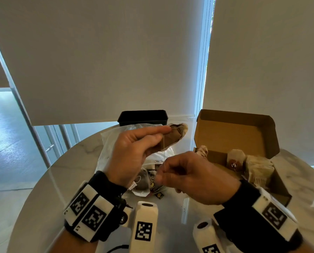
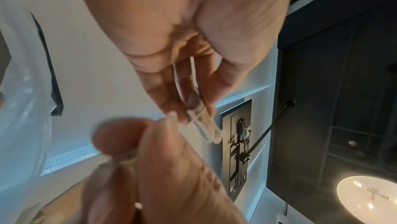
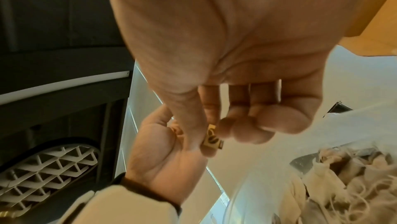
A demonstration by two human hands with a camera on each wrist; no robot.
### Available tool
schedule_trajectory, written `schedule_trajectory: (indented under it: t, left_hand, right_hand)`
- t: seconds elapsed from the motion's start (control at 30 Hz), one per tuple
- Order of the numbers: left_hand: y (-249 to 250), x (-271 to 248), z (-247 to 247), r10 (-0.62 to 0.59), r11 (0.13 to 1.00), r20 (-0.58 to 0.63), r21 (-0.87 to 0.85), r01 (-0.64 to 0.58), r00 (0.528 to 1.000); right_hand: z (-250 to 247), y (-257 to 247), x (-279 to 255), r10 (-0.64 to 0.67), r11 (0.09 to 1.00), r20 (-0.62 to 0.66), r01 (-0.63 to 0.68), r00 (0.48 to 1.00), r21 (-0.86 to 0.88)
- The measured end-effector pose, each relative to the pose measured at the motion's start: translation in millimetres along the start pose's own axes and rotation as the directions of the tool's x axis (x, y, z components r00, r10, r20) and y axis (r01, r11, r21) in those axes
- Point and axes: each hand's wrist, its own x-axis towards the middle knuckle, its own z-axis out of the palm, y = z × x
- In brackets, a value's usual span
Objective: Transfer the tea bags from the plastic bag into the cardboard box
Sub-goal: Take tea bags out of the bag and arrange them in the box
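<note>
Our left hand [image 1: 134,152] pinches a tea bag [image 1: 174,137] between straight fingers and thumb, above the plastic bag [image 1: 108,143] on the surface [image 1: 79,161]. Its string [image 1: 164,156] runs down to our right hand [image 1: 194,178], pinching the tag [image 3: 212,140]. Rightmost, the open box [image 1: 243,136] holds more tea bags.

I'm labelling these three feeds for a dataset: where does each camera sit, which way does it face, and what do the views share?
Head: on the person's head, looking forward and down at the table; shows both hands, with the left hand holding a tea bag.
Left wrist: on the left wrist, looking along the palm at the fingers.
Right wrist: on the right wrist, looking along the right hand; its fingers pinch a small tag.
Shared: both hands appear in every view.
</note>
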Motion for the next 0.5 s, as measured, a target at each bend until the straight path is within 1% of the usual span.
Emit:
schedule_trajectory:
  t: [0.07, 0.17, 0.23, 0.27, 0.33, 0.4, 0.47, 0.5]
  left_hand:
    - [0, 2, -4, -0.001, 1.0, -0.024, 0.01, 0.001, 1.0]
    - [-1, 3, -8, 0.071, 0.985, -0.084, 0.163, -0.056, 0.994]
    - [-1, 2, -9, 0.11, 0.969, -0.121, 0.235, -0.079, 0.986]
    - [-1, 2, -9, 0.118, 0.965, -0.13, 0.249, -0.083, 0.984]
    - [-1, 1, -8, 0.124, 0.956, -0.131, 0.282, -0.083, 0.984]
    - [-1, 0, -7, 0.115, 0.948, -0.12, 0.311, -0.073, 0.986]
    - [-1, 0, -6, 0.104, 0.948, -0.113, 0.311, -0.064, 0.988]
    - [-2, 0, -6, 0.1, 0.947, -0.108, 0.315, -0.061, 0.989]
  right_hand:
    - [-1, 1, -2, 0.008, 1.0, -0.026, -0.008, 1.0, -0.007]
    - [-11, 3, -7, 0.011, 0.999, -0.081, -0.008, 0.997, 0.041]
    - [-20, 3, -12, 0.025, 0.995, -0.155, -0.009, 0.988, 0.103]
    - [-25, 3, -14, 0.026, 0.991, -0.216, 0.004, 0.976, 0.134]
    - [-34, 0, -18, 0.032, 0.967, -0.353, 0.06, 0.935, 0.246]
    - [-44, -1, -21, 0.06, 0.93, -0.47, 0.121, 0.881, 0.346]
    - [-52, -1, -23, 0.093, 0.901, -0.546, 0.164, 0.833, 0.403]
    - [-54, 0, -23, 0.103, 0.886, -0.556, 0.177, 0.825, 0.428]
